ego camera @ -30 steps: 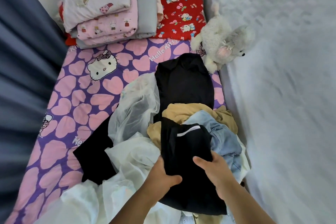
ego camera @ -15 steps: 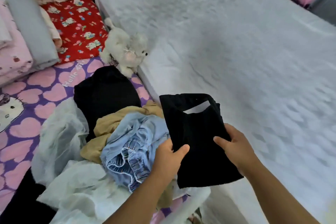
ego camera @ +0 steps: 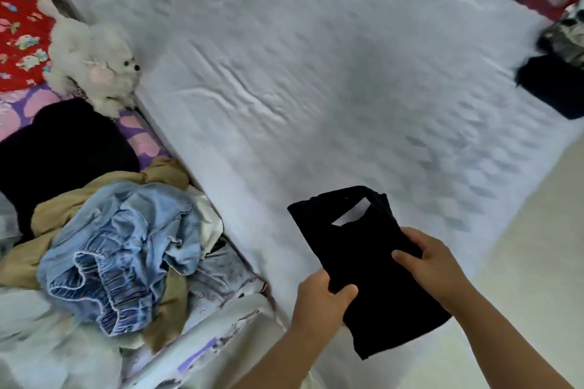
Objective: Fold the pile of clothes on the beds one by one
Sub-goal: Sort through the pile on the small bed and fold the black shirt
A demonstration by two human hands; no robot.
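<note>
Black folded garment with a white neck label was held over the near edge of the white textured bed, left hand pinching its left edge with thumb on top, right hand gripping the right edge with fingers curled under. Both forearms ran out of frame below. Crumpled denim, tan and black clothes lay piled at left beside a fluffy white plush dog; dark items at far right were blurred and cut off.

matt black cloth garment, fluffy plush dog
</note>
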